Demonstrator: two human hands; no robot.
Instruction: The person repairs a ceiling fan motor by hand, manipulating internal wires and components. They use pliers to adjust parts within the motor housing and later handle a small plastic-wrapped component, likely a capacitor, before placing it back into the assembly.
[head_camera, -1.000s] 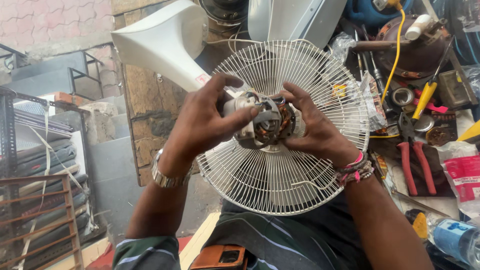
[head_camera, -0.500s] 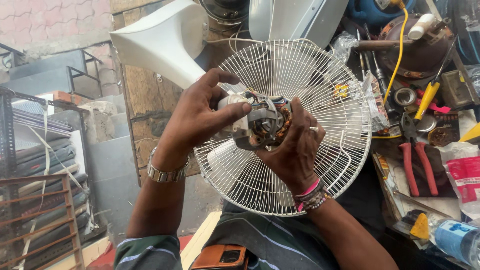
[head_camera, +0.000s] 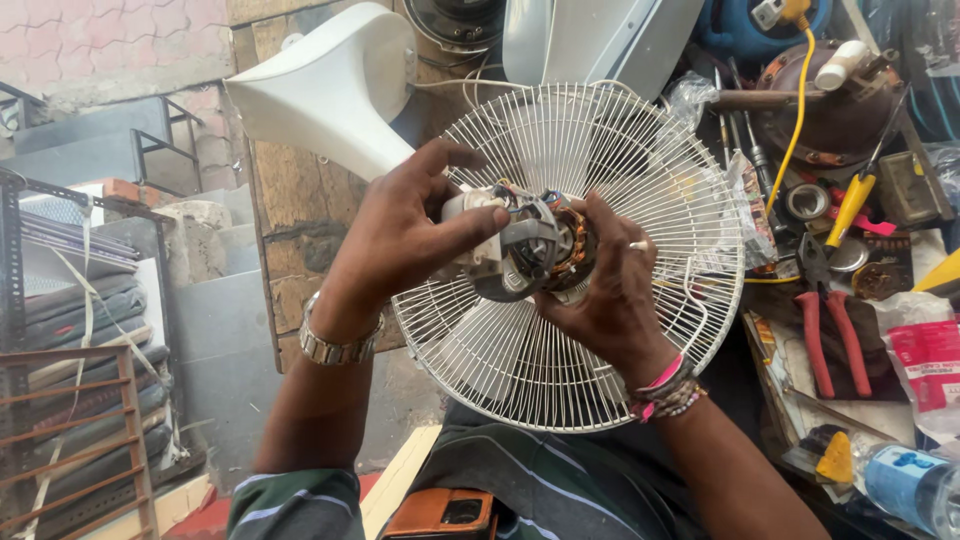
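Your left hand (head_camera: 395, 235) and right hand (head_camera: 610, 295) are flanking the fan motor (head_camera: 530, 250), which is sitting against the wire guard (head_camera: 640, 160); pliers (head_camera: 830, 330) are lying right on the workbench (head_camera: 800, 370); the fan base (head_camera: 335, 85) is lying far left.

The fan motor (head_camera: 530, 250) is partly covered by the left hand (head_camera: 400, 235) and right hand (head_camera: 605, 295), so its rear housing and mounting cannot be read; the centre of the white wire fan guard (head_camera: 600, 150) lies hidden behind them; the plastic bottle (head_camera: 915, 485) and red packet (head_camera: 930, 365) are cut by the right edge; the white fan base (head_camera: 330, 90) runs out at the top edge.
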